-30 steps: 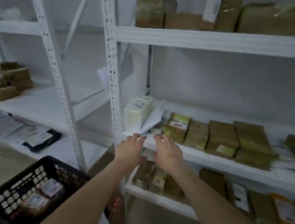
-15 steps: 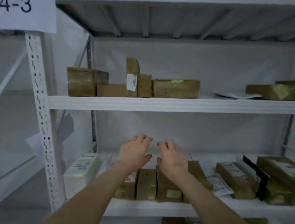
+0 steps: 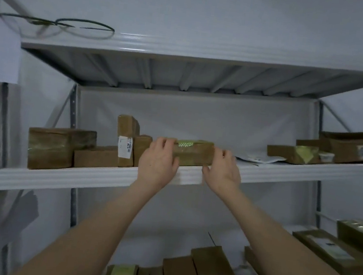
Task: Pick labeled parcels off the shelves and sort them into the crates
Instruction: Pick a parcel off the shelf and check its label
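While the brown parcel lies at the front edge of the shelf, in the middle of the frame, the left hand grasps its left end and the right hand grasps its right end. Just left of it stands an upright parcel with a white label.

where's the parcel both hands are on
Head view, centre: the long parcel sits on the upper shelf between left hand and right hand, right of the upright labelled box.
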